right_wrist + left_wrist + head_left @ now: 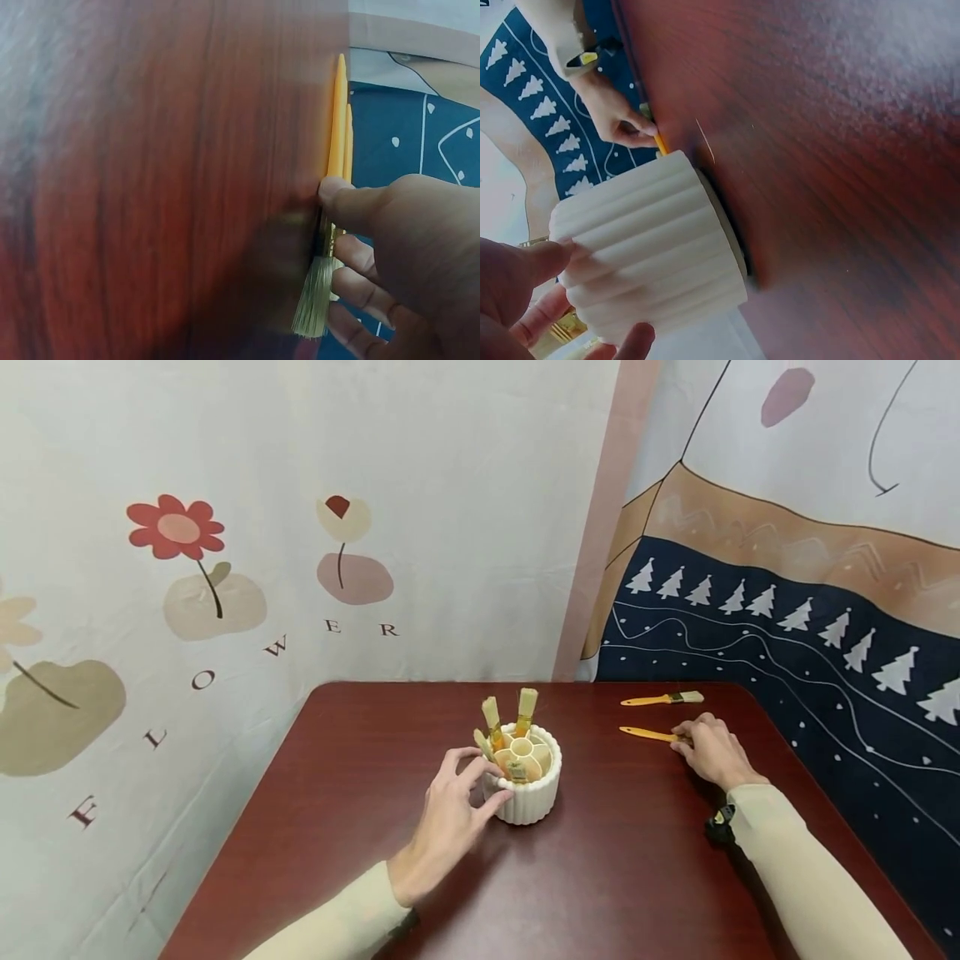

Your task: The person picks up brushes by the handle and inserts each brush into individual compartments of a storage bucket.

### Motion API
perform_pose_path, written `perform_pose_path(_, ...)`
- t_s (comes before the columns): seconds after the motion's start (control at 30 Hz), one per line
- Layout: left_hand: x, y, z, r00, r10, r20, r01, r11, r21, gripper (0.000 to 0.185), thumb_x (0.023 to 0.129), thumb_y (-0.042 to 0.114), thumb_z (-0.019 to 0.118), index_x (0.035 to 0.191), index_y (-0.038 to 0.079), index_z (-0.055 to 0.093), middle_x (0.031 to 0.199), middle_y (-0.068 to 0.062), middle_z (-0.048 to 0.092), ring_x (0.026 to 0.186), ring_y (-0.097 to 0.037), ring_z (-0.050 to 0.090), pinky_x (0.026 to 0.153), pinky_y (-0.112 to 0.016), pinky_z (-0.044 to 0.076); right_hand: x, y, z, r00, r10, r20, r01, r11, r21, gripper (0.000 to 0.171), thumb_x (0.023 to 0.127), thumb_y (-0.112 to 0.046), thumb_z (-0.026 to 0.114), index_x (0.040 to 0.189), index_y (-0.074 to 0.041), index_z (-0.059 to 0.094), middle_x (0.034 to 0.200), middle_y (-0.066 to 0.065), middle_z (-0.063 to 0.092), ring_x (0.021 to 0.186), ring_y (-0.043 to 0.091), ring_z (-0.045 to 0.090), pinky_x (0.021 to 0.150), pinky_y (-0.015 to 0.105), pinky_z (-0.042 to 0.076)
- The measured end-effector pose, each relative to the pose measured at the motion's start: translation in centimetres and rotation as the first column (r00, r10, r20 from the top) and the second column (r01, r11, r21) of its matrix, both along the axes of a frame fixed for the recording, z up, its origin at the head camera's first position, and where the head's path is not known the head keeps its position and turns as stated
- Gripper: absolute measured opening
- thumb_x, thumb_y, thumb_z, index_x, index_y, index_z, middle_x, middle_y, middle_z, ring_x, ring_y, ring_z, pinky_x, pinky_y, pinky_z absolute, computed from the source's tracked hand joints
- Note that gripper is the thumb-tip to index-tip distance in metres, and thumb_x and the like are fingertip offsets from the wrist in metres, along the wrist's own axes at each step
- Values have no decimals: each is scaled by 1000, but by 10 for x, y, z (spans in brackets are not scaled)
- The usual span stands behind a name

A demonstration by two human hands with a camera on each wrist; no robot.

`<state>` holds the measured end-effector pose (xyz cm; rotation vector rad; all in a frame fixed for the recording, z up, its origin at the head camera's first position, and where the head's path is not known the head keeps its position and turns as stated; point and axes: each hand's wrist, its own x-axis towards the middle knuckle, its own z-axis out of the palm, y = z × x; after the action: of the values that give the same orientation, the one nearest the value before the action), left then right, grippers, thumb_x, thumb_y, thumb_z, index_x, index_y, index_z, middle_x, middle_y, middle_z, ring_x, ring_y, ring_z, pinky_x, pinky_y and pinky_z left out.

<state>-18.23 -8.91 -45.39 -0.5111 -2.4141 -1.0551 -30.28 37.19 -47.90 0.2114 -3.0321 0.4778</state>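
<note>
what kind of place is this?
Probably a staged recording corner, not a real workshop: printed cloth backdrops hang as walls around a small dark red table holding only a white brush holder and paintbrushes.

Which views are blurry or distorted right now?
Head view: sharp and evenly lit, with wide-angle bending at the edges. Left wrist view: white holder fairly clear, left hand close and soft. Right wrist view: table smeared, brush under the right hand readable.
</note>
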Motion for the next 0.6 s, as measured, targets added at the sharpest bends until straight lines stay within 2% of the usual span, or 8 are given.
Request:
perform_pose_path(0.13, -1, 1, -1, 999, 15, -31, -15, 1000, -8, 27, 89, 23, 104, 105, 21, 83, 135, -15, 72, 105, -32, 84, 85, -44, 71, 2, 3, -2, 1000, 7, -2, -7, 1000, -13, 31, 111, -11, 79, 135, 8, 79, 132, 34, 67, 116, 48, 59, 102, 69, 57)
perform_pose_path(0.3, -3, 2, -1, 997, 22, -71, -24, 999, -25, 24, 90, 21, 103, 104, 20, 84, 129, -13, 77, 124, -33, 82, 91, -48, 71, 4, 6, -3, 1000, 11, -8, -12, 1000, -23, 28, 110, -13, 80, 129, 7, 79, 133, 35, 68, 116, 50, 61, 103, 72, 57)
perform_pose_path(0.6, -1, 1, 2, 998, 23, -59, -24, 1000, -13, 23, 90, 17, 102, 106, 18, 86, 125, -13, 82, 124, -37, 84, 93, -50, 72, 4, 6, -4, 1000, 15, 11, -14, 996, -83, 32, 108, -15, 83, 127, 8, 72, 123, 32, 73, 97, 38, 65, 95, 64, 65)
